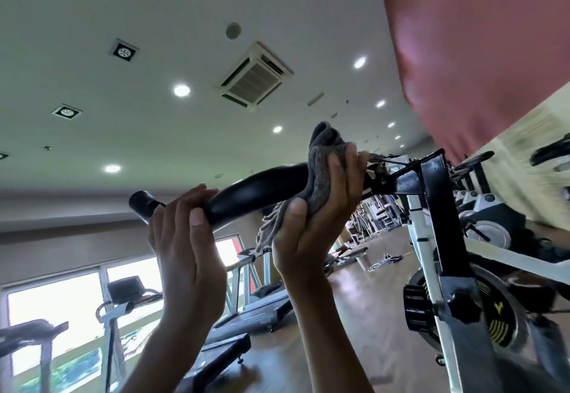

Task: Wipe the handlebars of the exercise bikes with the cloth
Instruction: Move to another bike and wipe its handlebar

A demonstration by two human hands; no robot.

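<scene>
A black handlebar (pixel 246 196) of an exercise bike runs across the middle of the view, seen from below. My left hand (pixel 188 244) grips the bar near its free end, fingers curled over the top. My right hand (pixel 314 223) is wrapped around the bar further right with a grey cloth (pixel 324 158) pressed between palm and bar. The cloth bunches above my fingers and a frayed end hangs below. The bar joins the bike's black and white frame (pixel 431 207) at the right.
More exercise bikes (pixel 493 223) stand at the far right under a red wall panel (pixel 478 53). Treadmills (pixel 256 309) line the windows at lower left. The bike's flywheel (pixel 493 315) and black knob sit at lower right over a wooden floor.
</scene>
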